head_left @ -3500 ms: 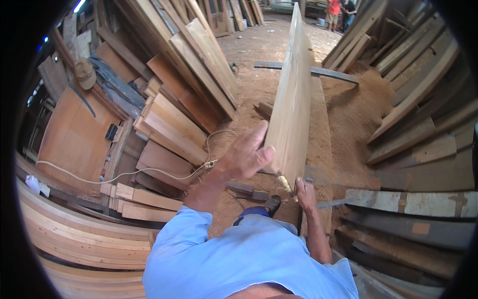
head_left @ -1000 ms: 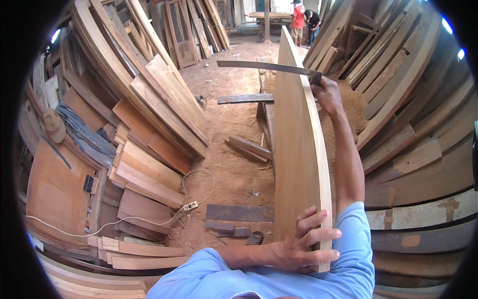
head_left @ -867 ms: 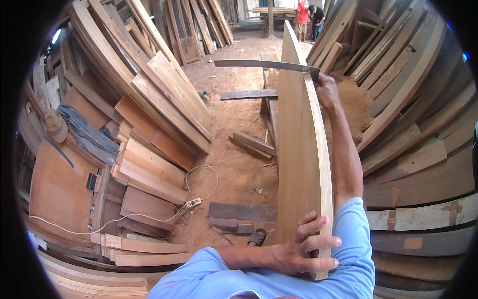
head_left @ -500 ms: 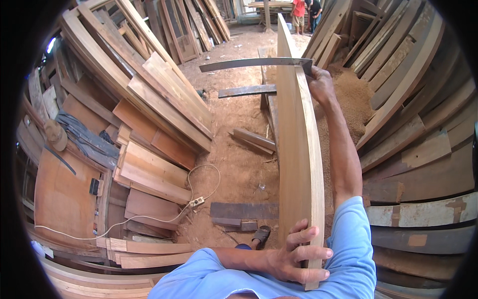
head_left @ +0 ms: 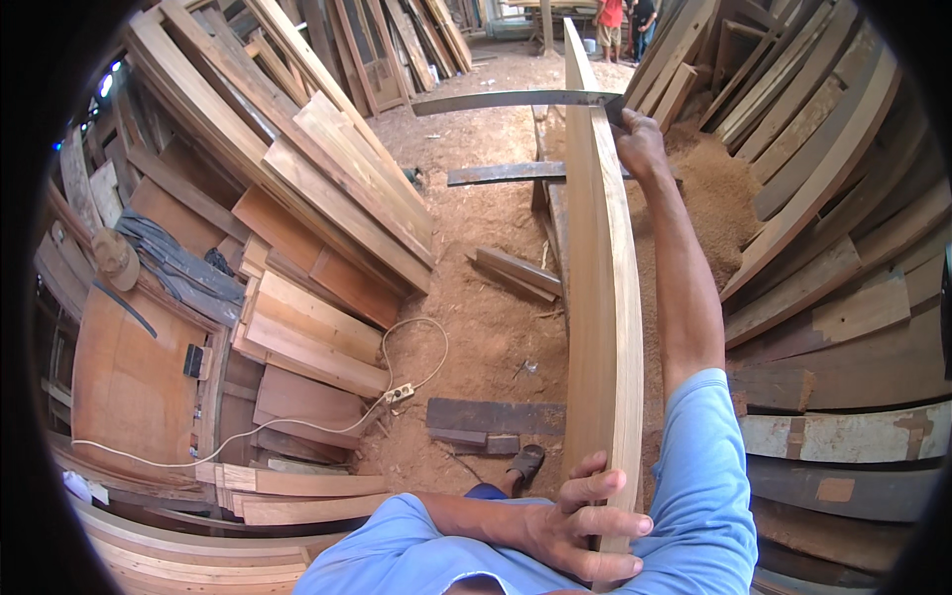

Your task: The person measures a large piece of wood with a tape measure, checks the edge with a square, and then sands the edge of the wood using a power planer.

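A long wooden board [head_left: 597, 288] is standing on its narrow side in the middle of the scene, running from near to far. The left hand [head_left: 585, 521] is grasping its near end, the fingers reaching over the upper edge toward the right. Farther off, the right hand [head_left: 641, 147] is clenching the dark end of a metal square [head_left: 506, 100], whose long blade is lying across the board's upper edge and projecting to the left. A grey bar [head_left: 506, 174] is crossing below the board, just nearer than the blade. Sawdust [head_left: 709, 188] is heaping up to the right, while a pale socket block [head_left: 399, 394] is resting on the ground to the left, a cord trailing from it.
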`<state>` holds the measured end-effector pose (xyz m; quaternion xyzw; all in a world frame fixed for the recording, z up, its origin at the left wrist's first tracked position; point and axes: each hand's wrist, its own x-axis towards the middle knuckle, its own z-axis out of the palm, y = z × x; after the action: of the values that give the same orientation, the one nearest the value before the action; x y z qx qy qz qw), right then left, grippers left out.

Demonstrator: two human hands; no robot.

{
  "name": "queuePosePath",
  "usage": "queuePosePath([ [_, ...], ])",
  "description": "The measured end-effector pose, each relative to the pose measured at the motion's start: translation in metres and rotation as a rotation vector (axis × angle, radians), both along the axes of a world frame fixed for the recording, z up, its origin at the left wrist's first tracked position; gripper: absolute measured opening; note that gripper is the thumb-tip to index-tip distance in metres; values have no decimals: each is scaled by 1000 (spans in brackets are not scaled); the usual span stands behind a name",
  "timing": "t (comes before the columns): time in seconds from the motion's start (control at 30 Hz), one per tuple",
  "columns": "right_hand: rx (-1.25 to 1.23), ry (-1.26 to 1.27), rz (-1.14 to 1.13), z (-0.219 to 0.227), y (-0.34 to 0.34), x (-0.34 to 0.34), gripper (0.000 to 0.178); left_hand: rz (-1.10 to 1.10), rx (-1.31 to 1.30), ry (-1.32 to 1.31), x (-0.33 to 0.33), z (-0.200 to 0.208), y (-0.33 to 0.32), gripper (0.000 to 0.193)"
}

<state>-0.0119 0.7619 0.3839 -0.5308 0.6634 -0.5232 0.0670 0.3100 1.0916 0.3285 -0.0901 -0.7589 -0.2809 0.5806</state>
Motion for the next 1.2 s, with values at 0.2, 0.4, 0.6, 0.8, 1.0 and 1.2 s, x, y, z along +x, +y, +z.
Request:
queuePosePath([
  [0.2,62,70,-63,11,16,7,39,-11,-30,-48,4,-1,-6,26],
  [0.4,-77,-343,-65,1,78,40,26,22,-20,-39,14,-3,-9,28],
  [0.6,-465,-818,160,-33,179,47,13,-9,64,60,15,-12,-7,61],
  [0.8,-282,-659,220,-22,273,107,11,-8,228,-128,24,-17,2,100],
  [1.0,-303,-577,179,-31,326,114,7,65,207,-240,10,-21,11,108],
  [1.2,-488,-750,133,-39,362,118,14,63,267,-191,-29,-17,36,111],
])
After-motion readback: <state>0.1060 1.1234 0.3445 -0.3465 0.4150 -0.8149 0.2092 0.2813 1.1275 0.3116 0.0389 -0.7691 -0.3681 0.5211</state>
